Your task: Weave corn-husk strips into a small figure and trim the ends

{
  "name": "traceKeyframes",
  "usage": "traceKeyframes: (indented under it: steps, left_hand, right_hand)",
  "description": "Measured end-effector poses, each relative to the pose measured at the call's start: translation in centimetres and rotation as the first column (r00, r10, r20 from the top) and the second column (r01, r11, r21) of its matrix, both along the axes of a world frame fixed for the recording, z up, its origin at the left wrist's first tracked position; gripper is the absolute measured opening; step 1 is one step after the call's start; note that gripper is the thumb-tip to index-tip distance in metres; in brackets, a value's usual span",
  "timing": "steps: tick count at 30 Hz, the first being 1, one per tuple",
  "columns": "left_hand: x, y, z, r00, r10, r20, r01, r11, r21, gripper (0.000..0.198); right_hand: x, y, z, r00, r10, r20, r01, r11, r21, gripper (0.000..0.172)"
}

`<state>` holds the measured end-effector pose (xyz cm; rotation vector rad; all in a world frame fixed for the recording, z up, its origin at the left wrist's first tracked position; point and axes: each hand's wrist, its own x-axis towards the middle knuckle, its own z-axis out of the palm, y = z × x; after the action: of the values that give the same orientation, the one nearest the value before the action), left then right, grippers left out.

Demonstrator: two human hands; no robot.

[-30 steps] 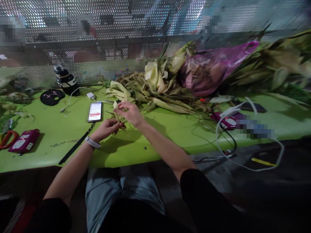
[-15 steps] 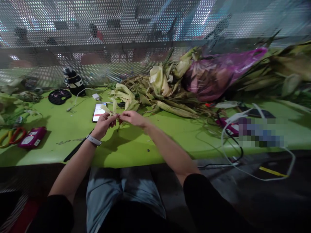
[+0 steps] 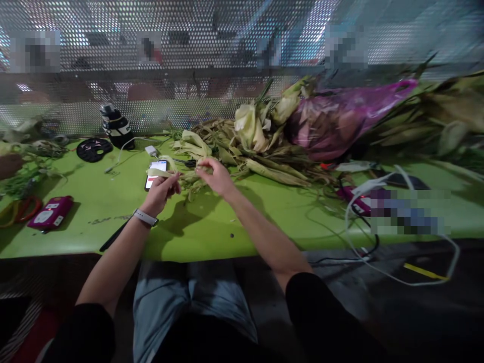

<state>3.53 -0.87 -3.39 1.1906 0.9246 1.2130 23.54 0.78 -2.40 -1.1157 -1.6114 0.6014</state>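
My left hand [image 3: 161, 194], with a pale band on its wrist, is closed around a pale corn husk strip [image 3: 158, 173] that sticks out to the left above the fingers. My right hand [image 3: 217, 179] is a little to the right, thumb and fingers pinched on the other end of the husk strands. Thin frayed husk pieces [image 3: 192, 189] hang between and below both hands. Just behind my left hand lies a phone [image 3: 152, 182] with a lit screen, partly covered by the strip. A pile of corn husks [image 3: 223, 138] rests beyond my right hand.
A pink plastic bag [image 3: 321, 121] leans on the husks. At left are a black bottle [image 3: 117, 128], black eye mask [image 3: 94, 150], purple device [image 3: 51, 213] and orange-handled scissors [image 3: 29, 208]. Another person's hand [image 3: 9, 165] shows at the left edge. White cable [image 3: 348, 237] loops at right.
My right hand has moved right and slightly up, away from my left hand. The husk strip has tipped leftward. Another person's hand has come into view at the far left.
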Motion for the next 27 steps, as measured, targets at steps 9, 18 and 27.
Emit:
traceKeyframes:
  steps: [9,18,27]
  left_hand:
    - [0.8,-0.3,-0.2,0.995,-0.036,0.098,0.023,0.991,0.131,0.038]
    - [0.6,-0.1,-0.3,0.999,-0.042,0.002,0.042,0.989,0.141,0.039]
    - [0.5,-0.4,0.1,0.994,-0.054,0.096,0.042,0.991,0.129,0.042]
  right_hand:
    - [-3.6,-3.1,-1.5,0.968,0.22,0.125,-0.21,0.974,-0.089,0.03]
    - [-3.1,-2.0,-1.5,0.862,0.502,-0.075,-0.504,0.828,-0.248,0.023]
    - [-1.9,-1.3,-0.8,0.801,0.558,-0.216,-0.597,0.718,-0.358,0.018]
